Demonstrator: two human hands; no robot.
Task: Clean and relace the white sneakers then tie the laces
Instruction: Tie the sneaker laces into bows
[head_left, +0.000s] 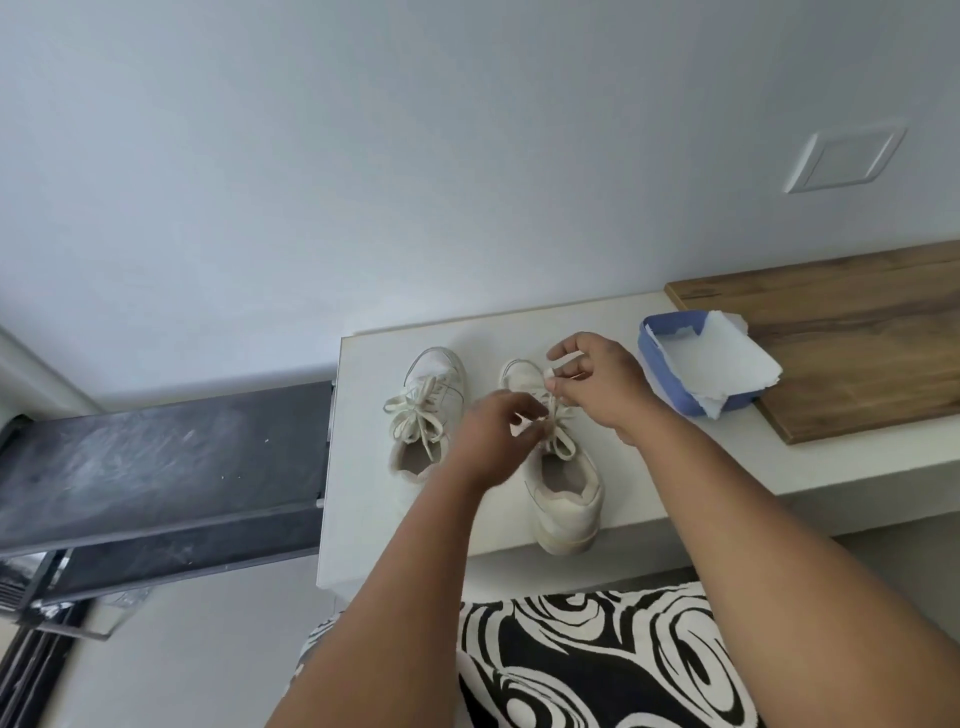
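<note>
While seemingly pinched, right sneaker's lace (558, 410) between fingers of left hand (491, 436) and right hand (592, 379).

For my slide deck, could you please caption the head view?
Both hands, left hand and right hand, tie the laces of the right-side sneaker; its mate sits tied.
</note>
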